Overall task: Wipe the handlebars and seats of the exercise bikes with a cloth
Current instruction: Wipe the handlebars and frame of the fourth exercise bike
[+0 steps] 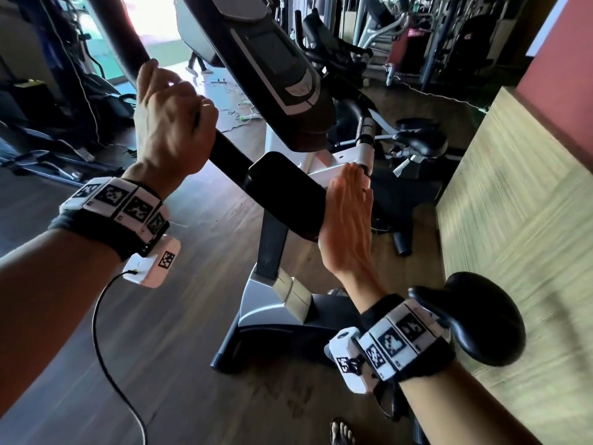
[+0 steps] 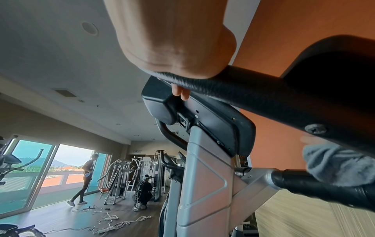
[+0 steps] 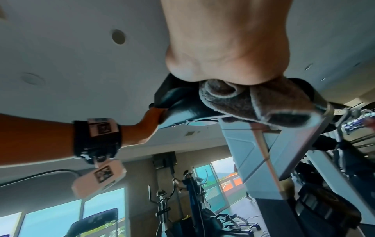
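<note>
While my left hand (image 1: 173, 123) wraps its curled fingers around the black handlebar (image 1: 229, 155), the head view shows my right hand (image 1: 348, 223) flat, fingers straight and pressed together, against the end of the padded armrest (image 1: 282, 191); no cloth shows from here. The seat (image 1: 481, 316) sits behind my right wrist, untouched.

From the left wrist, two fingertips (image 2: 180, 92) curl under the bar, and the grey cloth (image 2: 334, 165) bunches past them on the lower grip (image 2: 316, 184).

From the right wrist, the cloth (image 3: 255, 104) lies folded under my palm against the pad; my fingers are hidden, so I cannot tell whether they pinch it.

My worry: a flat palm only presses the cloth, so a fast stroke could let it slide out and drop, leaving bare skin wiping the pad.
</note>
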The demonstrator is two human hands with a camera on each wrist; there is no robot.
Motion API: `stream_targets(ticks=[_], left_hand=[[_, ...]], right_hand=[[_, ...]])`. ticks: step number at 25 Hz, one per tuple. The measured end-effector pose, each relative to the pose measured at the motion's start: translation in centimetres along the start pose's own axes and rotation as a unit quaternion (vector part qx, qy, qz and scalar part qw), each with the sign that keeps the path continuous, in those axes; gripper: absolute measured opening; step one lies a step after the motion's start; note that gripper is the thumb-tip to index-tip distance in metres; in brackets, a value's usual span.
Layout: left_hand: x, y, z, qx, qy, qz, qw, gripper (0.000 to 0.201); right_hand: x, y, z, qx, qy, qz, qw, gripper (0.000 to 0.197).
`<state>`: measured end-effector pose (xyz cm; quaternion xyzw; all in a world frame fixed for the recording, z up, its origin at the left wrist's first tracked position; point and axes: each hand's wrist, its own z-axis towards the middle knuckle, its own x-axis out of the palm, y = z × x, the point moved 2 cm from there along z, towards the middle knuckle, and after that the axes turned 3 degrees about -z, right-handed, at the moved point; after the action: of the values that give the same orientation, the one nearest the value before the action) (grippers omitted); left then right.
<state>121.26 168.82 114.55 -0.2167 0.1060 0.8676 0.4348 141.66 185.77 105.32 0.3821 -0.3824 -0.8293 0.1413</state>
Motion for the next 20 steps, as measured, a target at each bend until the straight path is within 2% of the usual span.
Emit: stream_targets(ticks=[2,4,8,10,14,17,18,20], left_hand=[[0.0,0.1,0.0,0.001,0.015,0.013,1.000,0.043],[0.0,0.3,0.0,0.002,0.023,0.019,1.000,0.045],[-0.4,0.3,0.3,-0.007,0.030,0.020,0.999,0.046],[-0.7,0.0,0.2,-0.012,0.041,0.013,0.999,0.045],[-1.0,-0.4,0.0,-0.027,0.035,0.005,0.999,0.043],[-1.0,-0.6,-0.1,-0.029,0.031,0.007,0.999,0.044],[-1.0,-0.6,-0.2,-0.027,0.027,0.008,0.999,0.044],[-0.9,-0.3,-0.1,-0.024,0.026,0.013,0.999,0.044]], right_hand=[[0.3,0.0,0.0,0.010,0.006,0.003,1.000,0.088],[0.6,-0.4,-1.3,-0.013,-0.002,0.020,1.000,0.076],[0.8,-1.9,-0.5,-0.065,-0.042,0.006,0.997,0.075],[1.2,-1.9,-0.2,-0.083,-0.086,0.012,0.993,0.063],[2.1,-2.5,-0.9,-0.066,-0.117,0.030,0.991,0.063],[1.0,-3.1,-0.5,-0.179,-0.174,-0.010,0.968,0.041],[0.6,-3.4,-0.2,-0.186,-0.168,0.005,0.968,0.036],[-0.1,-4.5,0.4,-0.144,-0.128,0.060,0.979,0.033]])
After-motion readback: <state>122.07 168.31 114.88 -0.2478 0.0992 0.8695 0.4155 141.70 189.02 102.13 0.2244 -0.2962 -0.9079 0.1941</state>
